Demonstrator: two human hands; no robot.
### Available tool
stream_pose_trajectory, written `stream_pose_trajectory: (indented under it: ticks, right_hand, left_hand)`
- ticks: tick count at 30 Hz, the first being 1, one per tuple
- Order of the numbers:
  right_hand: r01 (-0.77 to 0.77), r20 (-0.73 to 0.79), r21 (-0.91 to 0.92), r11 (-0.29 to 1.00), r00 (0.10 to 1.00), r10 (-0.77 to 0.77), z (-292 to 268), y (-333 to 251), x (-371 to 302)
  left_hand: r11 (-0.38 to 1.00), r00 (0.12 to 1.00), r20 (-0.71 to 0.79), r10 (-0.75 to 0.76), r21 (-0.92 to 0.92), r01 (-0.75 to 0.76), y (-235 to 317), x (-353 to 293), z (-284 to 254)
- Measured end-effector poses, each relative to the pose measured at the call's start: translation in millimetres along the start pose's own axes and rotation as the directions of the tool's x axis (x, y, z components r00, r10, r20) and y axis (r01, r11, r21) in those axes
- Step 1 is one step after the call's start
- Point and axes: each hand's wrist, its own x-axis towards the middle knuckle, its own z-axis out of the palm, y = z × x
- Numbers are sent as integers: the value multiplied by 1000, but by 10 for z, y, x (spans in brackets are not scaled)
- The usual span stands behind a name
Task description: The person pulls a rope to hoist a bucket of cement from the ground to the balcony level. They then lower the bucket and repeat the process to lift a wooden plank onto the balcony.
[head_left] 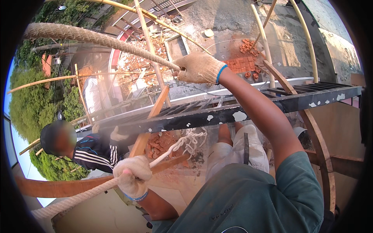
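Head-worn fisheye, facing steeply down; left grip (133,176) and right grip (200,69) close, ground (217,17) well below.

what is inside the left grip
Pale rope runs into the gloved left grip and shows again on the other side; the stretch inside the closed fist is covered, so it cannot be seen.

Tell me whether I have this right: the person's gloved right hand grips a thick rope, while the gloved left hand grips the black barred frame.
Not quite. The head view shows the gloved left hand gripping a pale rope, not the black barred frame. The rest stands: the gloved right hand grips a thick rope.
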Motion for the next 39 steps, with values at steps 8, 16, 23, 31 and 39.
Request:
stream_pose_trajectory:
  ticks: [8, 16, 23, 31, 39]
  right_hand:
    - [-7, 28, 12, 1000, 1000, 7, -19, -75, 108]
    - [37, -17, 61, 997, 999, -36, -49, -87, 171]
    - [-33, -82, 68, 997, 996, 38, -156, -87, 103]
    - [105, -418, 310, 945, 908, 36, -542, -389, -417]
    - [532, -331, 785, 318, 794, -511, -2200, -3334, -974]
  left_hand:
    - [999, 998, -27, 51, 18, -51, 19, 109, -15]
    - [1000, 992, -128, -21, -3, 20, -245, 164, -46]
    - [992, 975, -201, -91, -106, 71, -553, 109, 104]
    - [950, 943, -173, -285, -182, 254, -720, -19, 519]
    - [945, 968, 88, -235, -211, 249, -1191, -91, 1032]
